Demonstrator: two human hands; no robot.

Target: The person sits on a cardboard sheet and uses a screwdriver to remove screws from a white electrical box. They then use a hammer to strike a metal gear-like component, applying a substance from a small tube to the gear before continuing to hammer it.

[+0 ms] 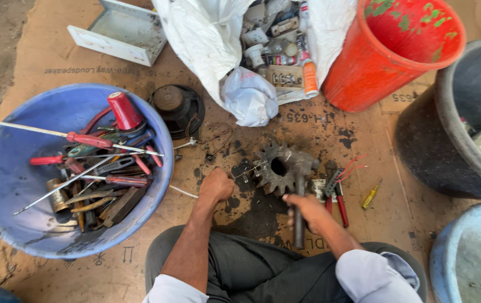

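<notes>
On the flattened cardboard sheet (55, 62) that covers the ground, a dark, greasy finned metal part (277, 166) with a round hole in its middle lies just ahead of the seated person's knees. The right hand (308, 209) is wrapped firmly around the handle of a hammer (300, 196), whose head rests at the right edge of the finned part. The left hand (216, 185) is clenched in a fist just left of that part, with a thin rod or punch (249, 169) reaching from it to the part; whether the fingers truly pinch it I cannot tell.

Just right of the hammer lie red-handled pliers (339, 196), and a little farther right a small yellow screwdriver (370, 195). Thin red wires (353, 164) curl above the pliers.

To the left sits a wide blue basin (5, 185) heaped with red-handled screwdrivers (89, 140), long steel rods and rusty chisels. Beyond it, near the top, a round black speaker (176, 106) rests beside a white metal bracket (120, 31). A white sack (207, 39) spills small bottles and tubes across the cardboard. An orange bucket (375, 62) with flecks of green paint stands at the upper right, a dark grey tub (448, 123) beside it, and a pale blue tub (470, 258) at the lower right corner.
</notes>
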